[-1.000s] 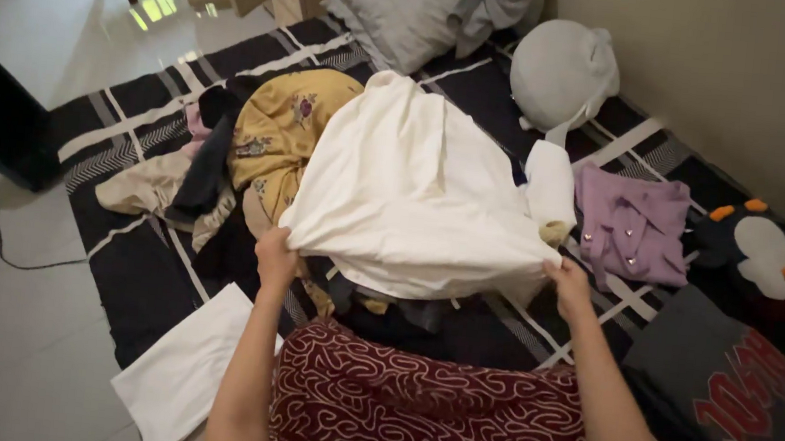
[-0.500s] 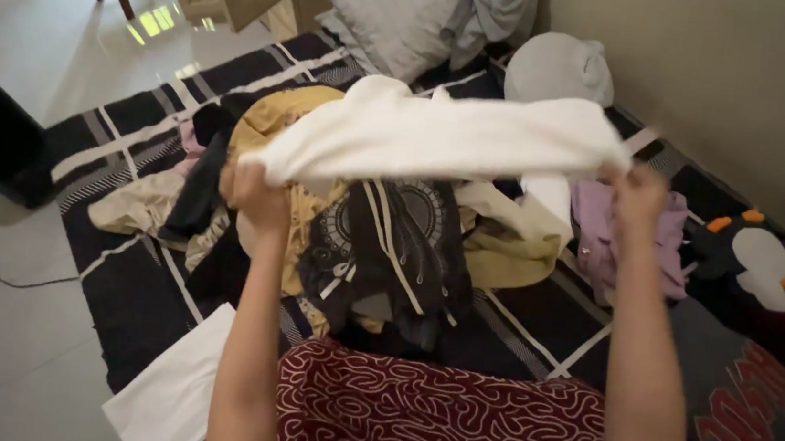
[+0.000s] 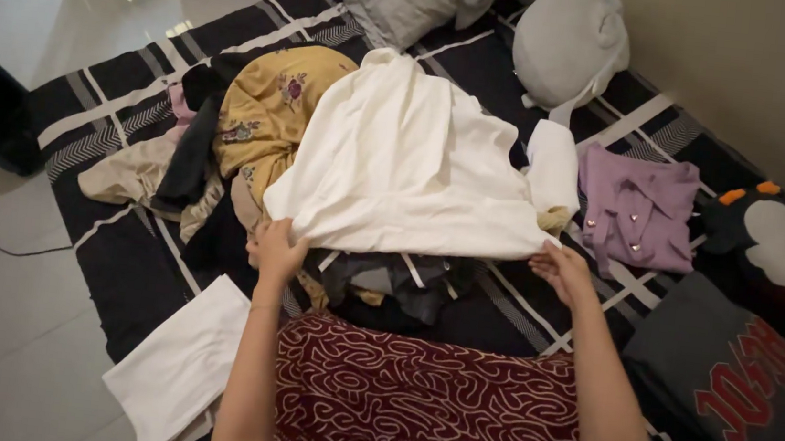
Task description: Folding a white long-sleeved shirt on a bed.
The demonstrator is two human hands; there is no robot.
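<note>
free: bare mattress stripes (image 3: 537, 311) between hands | blocked ahead: white cloth (image 3: 407, 164) over clothes heap | left: yellow garment (image 3: 273, 113) | right: lilac shirt (image 3: 638, 211)

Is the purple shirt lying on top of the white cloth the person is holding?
No, the purple shirt lies apart on the striped mat, to the right of the white cloth both hands grip.
</note>
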